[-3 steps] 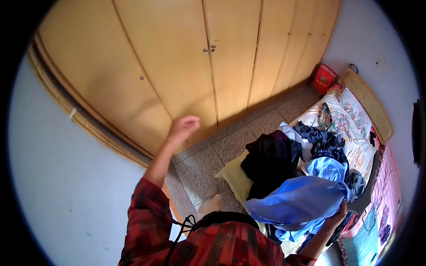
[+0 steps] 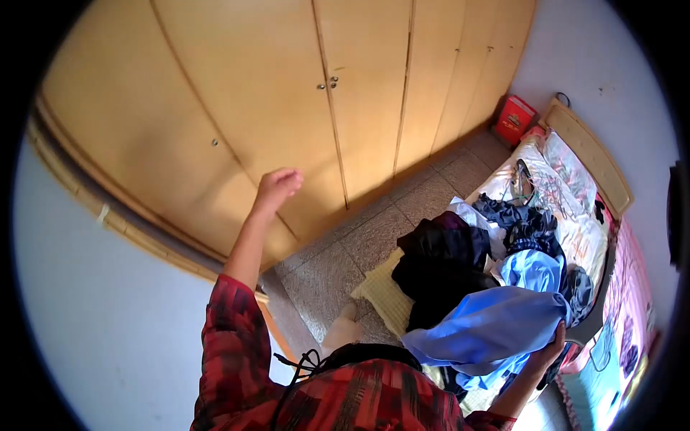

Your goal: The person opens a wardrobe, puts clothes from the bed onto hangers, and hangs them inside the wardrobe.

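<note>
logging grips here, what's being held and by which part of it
The right hand grips the blue garment near its right-hand end in view. Nothing shows in the raised left hand.

The left hand (image 2: 279, 188) is raised and displaced toward the wall side, increasing its clearance in view from the lower edge of the wardrobe (image 2: 262, 86). A stretch of the door seam (image 2: 289, 227) is now exposed below the hand. The left forearm (image 2: 248, 241) and its sleeve (image 2: 233, 330) sit higher. The camera view is turned slightly: the wardrobe locks (image 2: 328, 83) appear farther left, and more of the turquoise bag (image 2: 593, 377) is visible.
</note>
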A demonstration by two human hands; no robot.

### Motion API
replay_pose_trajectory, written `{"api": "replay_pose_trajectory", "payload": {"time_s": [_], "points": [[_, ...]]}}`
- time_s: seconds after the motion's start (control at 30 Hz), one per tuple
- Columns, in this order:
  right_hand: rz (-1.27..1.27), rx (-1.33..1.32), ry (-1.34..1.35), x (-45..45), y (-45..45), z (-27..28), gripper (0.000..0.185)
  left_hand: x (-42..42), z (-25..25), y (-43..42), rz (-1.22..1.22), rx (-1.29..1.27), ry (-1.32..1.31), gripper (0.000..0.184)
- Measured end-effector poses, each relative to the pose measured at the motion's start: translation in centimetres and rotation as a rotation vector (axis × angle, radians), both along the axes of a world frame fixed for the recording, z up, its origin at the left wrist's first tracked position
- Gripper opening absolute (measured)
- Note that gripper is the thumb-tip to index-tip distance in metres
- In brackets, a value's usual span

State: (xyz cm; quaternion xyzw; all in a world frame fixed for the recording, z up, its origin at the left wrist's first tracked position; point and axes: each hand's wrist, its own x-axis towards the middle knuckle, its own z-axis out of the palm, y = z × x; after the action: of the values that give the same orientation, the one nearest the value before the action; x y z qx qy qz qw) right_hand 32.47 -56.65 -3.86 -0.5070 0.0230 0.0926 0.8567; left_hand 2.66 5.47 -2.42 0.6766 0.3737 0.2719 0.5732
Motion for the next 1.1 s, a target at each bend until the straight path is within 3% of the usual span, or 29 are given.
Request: {"api": "replay_pose_trajectory", "payload": {"time_s": [0.03, 0.13, 0.23, 0.4, 0.47, 0.6, 0.67, 0.9, 1.1], "points": [[-0.054, 0.108, 0.005, -0.3, 4.3, -1.8, 0.035, 1.8, 3.0, 5.4, 0.018, 0.032, -0.015, 0.025], [-0.175, 0.153, 0.005, -2.0, 8.4, -1.1, 0.034, 7.2, 3.6, 14.5, 0.016, -0.043, -0.071, 0.027], [-0.278, -0.029, -0.102, -4.0, 8.9, 1.1, 0.032, 12.4, 1.9, 20.3, 0.001, -0.195, -0.148, 0.028], [-0.511, -0.047, -0.125, -8.2, 8.0, 3.1, 0.030, 21.1, -1.6, 30.9, -0.119, -0.471, -0.361, 0.027], [-0.565, -0.058, -0.172, -10.0, 8.4, 4.0, 0.029, 23.7, -1.2, 32.4, 0.079, -0.629, -0.455, 0.027], [-0.563, -0.002, -0.146, -12.6, 8.6, 4.6, 0.026, 26.6, -0.5, 33.9, 0.065, -0.841, -0.568, 0.020], [-0.584, -0.019, -0.141, -12.6, 9.1, 5.1, 0.025, 27.1, -0.8, 34.7, 0.183, -0.901, -0.613, 0.016], [-0.602, -0.043, -0.122, -10.1, 9.6, 4.9, 0.027, 26.0, -2.3, 30.5, 0.090, -0.624, -0.431, 0.015], [-0.566, -0.027, -0.145, -5.4, 7.4, 2.5, 0.027, 20.3, -2.0, 17.6, -0.038, -0.530, -0.314, 0.022]]}}
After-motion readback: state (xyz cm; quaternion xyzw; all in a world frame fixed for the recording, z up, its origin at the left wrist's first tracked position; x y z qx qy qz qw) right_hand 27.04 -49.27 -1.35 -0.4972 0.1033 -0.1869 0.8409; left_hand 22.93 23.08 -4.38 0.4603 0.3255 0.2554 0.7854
